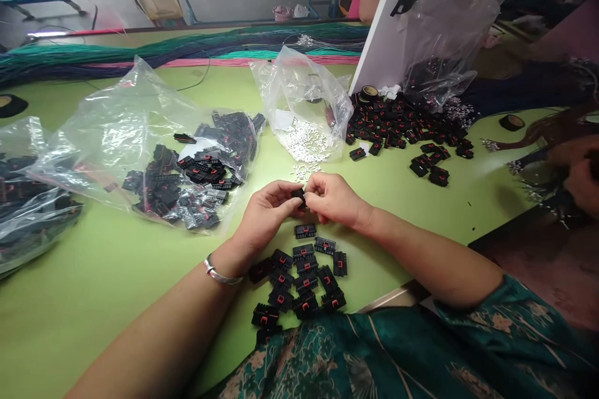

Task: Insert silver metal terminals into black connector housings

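Observation:
My left hand [271, 209] grips a small black connector housing [299, 195] between thumb and fingers. Pressed against its right end, my right hand [333, 198] is pinched; whatever its fingertips hold is hidden or too small to make out. Just beyond both hands lie tiny white pieces [306, 169], spilling from the mouth of a clear plastic bag [299, 87]. Several black connector housings with red clips [306, 265] are spread on the green table [384, 274] between my forearms and my body.
A large clear bag of black housings [206, 168] lies at left, another bag [32, 199] beyond it. At right is a heap of black housings [397, 118] beside a white panel [388, 19]. Bundled wires [187, 53] run along the back. Another person's arm [584, 162] shows at far right.

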`<state>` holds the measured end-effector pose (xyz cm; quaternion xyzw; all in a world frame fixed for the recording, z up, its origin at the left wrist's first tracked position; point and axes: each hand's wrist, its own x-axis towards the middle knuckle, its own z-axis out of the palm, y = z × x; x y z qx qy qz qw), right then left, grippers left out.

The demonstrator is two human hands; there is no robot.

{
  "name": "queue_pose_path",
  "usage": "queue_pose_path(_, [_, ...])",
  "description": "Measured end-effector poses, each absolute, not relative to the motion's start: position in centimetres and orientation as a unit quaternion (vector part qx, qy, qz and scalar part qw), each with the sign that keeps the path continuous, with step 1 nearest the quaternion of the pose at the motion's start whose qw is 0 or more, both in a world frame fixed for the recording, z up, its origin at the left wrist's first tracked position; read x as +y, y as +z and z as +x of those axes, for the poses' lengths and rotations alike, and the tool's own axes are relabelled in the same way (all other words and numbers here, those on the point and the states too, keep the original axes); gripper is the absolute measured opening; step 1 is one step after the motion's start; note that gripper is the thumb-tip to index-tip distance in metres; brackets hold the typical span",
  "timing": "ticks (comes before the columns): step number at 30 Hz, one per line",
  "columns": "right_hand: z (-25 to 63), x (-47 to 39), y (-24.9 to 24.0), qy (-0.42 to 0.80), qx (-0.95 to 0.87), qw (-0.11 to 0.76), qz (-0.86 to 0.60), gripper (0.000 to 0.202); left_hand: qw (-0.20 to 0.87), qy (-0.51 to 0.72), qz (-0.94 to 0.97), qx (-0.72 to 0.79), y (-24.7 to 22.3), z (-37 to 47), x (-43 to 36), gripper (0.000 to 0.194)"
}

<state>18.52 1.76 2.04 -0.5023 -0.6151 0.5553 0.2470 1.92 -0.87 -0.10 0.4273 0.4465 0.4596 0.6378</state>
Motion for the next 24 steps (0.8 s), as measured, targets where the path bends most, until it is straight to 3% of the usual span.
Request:
queue_pose_path(6, [19.1,2.0,2.9,0.564,-0.628,0.227,-0.486,0.012,0.619,0.457,0.454,0.449,0.4,2.2,-1.2,0.029])
queue_pose_path(11, [19.4,2.1,3.0,0.610,-0.626,0.201,-0.443,0.021,0.588,0.438,0.523,0.434,0.6,1.7,-1.1,0.040])
queue_pose_path(13, [19.4,2.2,2.6,0.594,-0.637,0.180,-0.458,0.023,0.477,0.437,0.593,0.479,1.2,0.6,-0.7,0.030])
queue_pose_path(15, [19.3,2.1,2.3,0.527,-0.685,0.162,-0.476,0.023,0.277,0.442,0.639,0.565,1.9,-1.0,0.0,0.018])
queue_pose_path(17, [19.2,1.9,2.2,0.428,-0.759,0.127,-0.474,0.022,0.104,0.407,0.637,0.647,2.3,-2.8,1.0,0.022])
queue_pose_path(21, [19.0,1.1,2.7,0.346,-0.849,0.017,-0.399,0.025,0.024,0.240,0.679,0.694,1.9,-5.0,2.4,0.027])
queue_pose_path(24, [19.4,1.1,3.2,0.348,-0.866,-0.012,-0.360,0.031,0.022,0.200,0.704,0.681,1.1,-5.0,2.8,0.037])
